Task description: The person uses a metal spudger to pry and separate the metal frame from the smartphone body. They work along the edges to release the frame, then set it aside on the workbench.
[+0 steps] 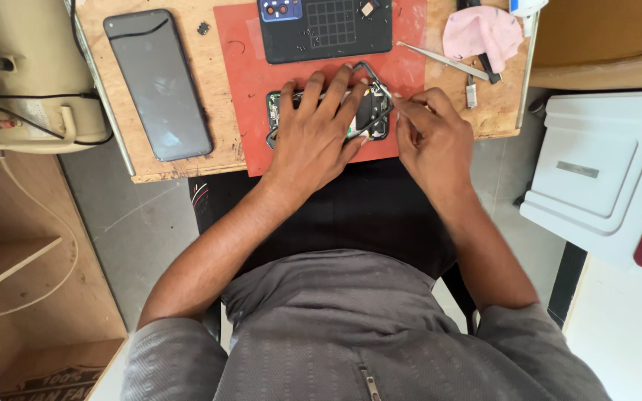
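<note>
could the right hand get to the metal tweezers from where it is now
Probably yes. The right hand is at the opened phone on the red mat, and the tweezers lie in the open just beyond it on the wooden table. Only the pink cloth sits close by, not over them.

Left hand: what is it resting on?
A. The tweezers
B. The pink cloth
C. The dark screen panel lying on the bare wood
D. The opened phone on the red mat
D: the left hand lies spread over the opened phone on the red mat.
</note>
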